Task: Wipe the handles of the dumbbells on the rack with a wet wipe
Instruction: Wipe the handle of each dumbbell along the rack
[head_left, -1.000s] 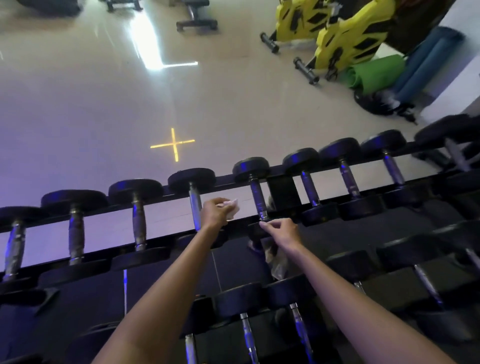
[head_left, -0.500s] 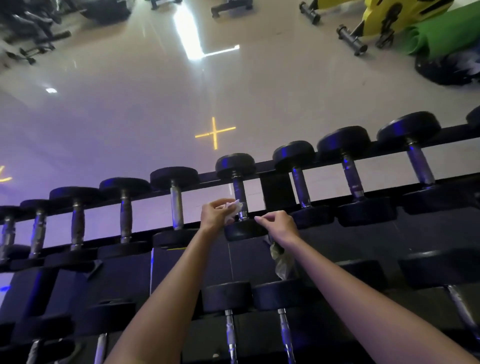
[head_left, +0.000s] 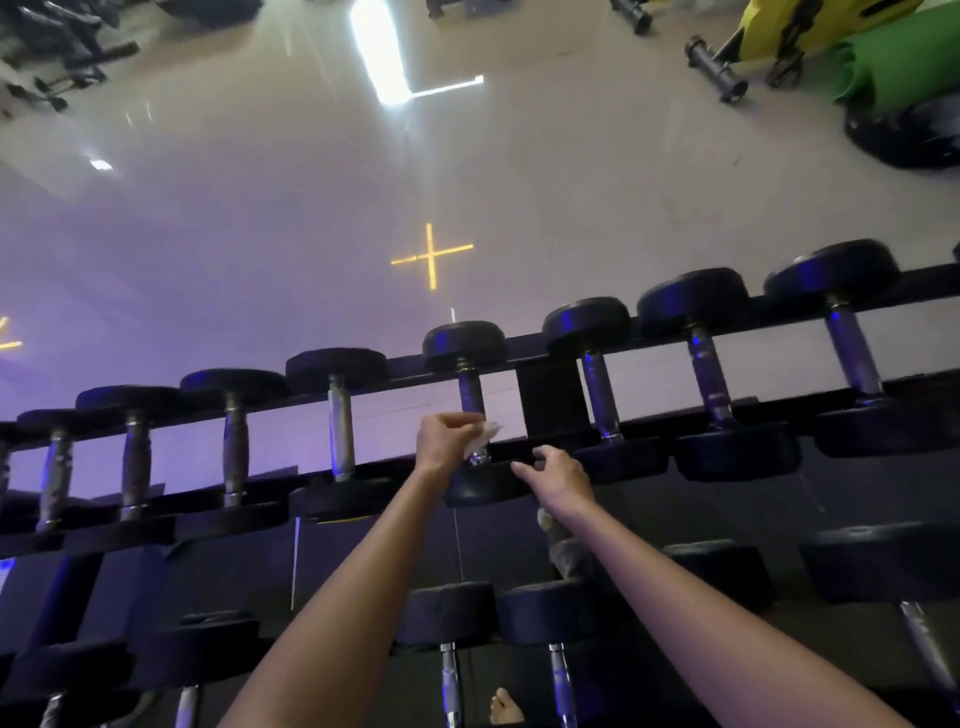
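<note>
A row of black dumbbells with metal handles lies across the top tier of the rack (head_left: 550, 395). My left hand (head_left: 441, 441) pinches a white wet wipe (head_left: 485, 434) against the lower end of the handle (head_left: 470, 392) of the middle dumbbell, just left of the rack's upright. My right hand (head_left: 558, 480) hovers with curled fingers by that dumbbell's near head (head_left: 483, 488). A crumpled clear packet (head_left: 563, 545) hangs beneath it, seemingly held by the lower fingers.
More dumbbells (head_left: 449, 613) sit on the lower tier under my arms. A bare foot (head_left: 504, 709) shows at the bottom edge. Beyond the rack lies glossy floor, with a yellow machine (head_left: 769, 26) and a green mat (head_left: 893, 57) at the top right.
My left hand moved right with the wipe, from beside the neighbouring dumbbell onto this handle. My right hand lifted slightly off the rail and its fingers spread a little. The view shifted left.
</note>
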